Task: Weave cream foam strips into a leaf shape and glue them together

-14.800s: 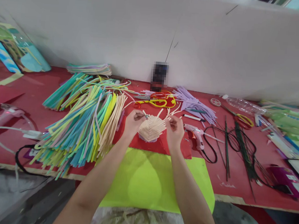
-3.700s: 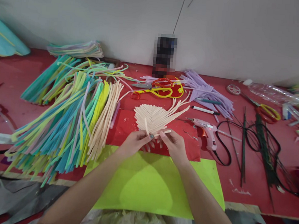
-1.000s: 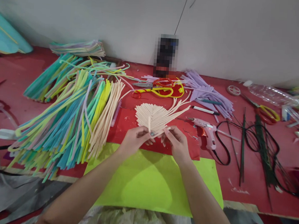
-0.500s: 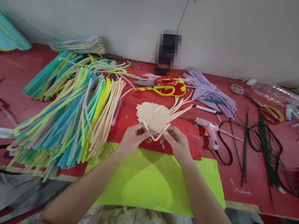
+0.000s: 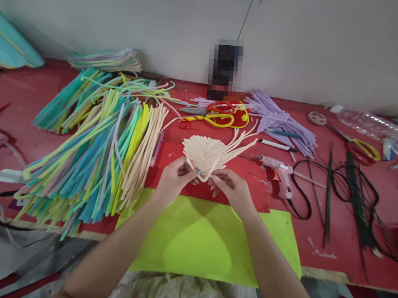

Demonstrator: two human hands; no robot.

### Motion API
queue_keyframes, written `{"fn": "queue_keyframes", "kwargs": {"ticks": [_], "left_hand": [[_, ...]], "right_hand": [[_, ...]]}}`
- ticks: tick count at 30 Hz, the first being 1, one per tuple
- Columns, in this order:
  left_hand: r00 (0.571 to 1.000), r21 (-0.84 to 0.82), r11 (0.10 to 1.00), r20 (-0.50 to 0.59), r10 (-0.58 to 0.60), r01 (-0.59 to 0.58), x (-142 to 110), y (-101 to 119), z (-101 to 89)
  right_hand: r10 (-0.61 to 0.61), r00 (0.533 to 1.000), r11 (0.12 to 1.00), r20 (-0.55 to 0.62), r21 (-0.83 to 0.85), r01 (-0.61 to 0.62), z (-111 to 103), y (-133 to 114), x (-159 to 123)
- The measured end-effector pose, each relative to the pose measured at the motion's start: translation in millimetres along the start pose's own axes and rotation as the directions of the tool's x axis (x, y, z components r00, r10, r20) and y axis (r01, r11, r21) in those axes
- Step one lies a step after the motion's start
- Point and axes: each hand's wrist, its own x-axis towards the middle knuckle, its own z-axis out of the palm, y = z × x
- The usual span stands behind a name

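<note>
Cream pipe cleaners laid in a herringbone form a leaf-shaped piece [image 5: 204,148], with loose ends trailing to the upper right. At its near tip lies a V-bent cream pipe cleaner [image 5: 212,166], its point toward me. My left hand [image 5: 176,178] pinches the left side of this V, thumb against a small greyish spot. On the other side my right hand [image 5: 231,186] is closed with thumb and fingertips at the V's right side. Fingers partly hide both grips.
Left lies a big heap of coloured pipe cleaners [image 5: 96,160]. Scissors [image 5: 218,116] and purple pipe cleaners [image 5: 282,123] are behind the piece. A pink glue gun [image 5: 280,175] with a black cord lies right. A yellow-green sheet [image 5: 199,240] covers the table's front edge.
The V-bent pipe cleaner has moved slightly away from me, up against the leaf-shaped piece's tip. Both hands have shifted a little with it.
</note>
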Motion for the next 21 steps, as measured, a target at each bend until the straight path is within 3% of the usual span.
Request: {"fn": "queue_keyframes", "kwargs": {"ticks": [5,12,21], "left_hand": [[0.998,0.123,0.992,0.063,-0.026,0.018,0.9,-2.1,-4.8],[0.990,0.164,0.986,0.131,-0.043,0.021,0.3,-4.3,1.5],[0.994,0.077,0.996,-0.098,0.051,-0.043,8.1,-2.6,-3.7]], "right_hand": [[-0.055,0.989,0.998,-0.136,-0.026,0.052,-10.7,-5.1,2.7],[0.020,0.998,1.000,-0.056,-0.016,-0.021,-5.7,-4.7,4.0],[-0.005,0.995,1.000,-0.103,0.025,0.008,-8.7,3.6,7.3]]}}
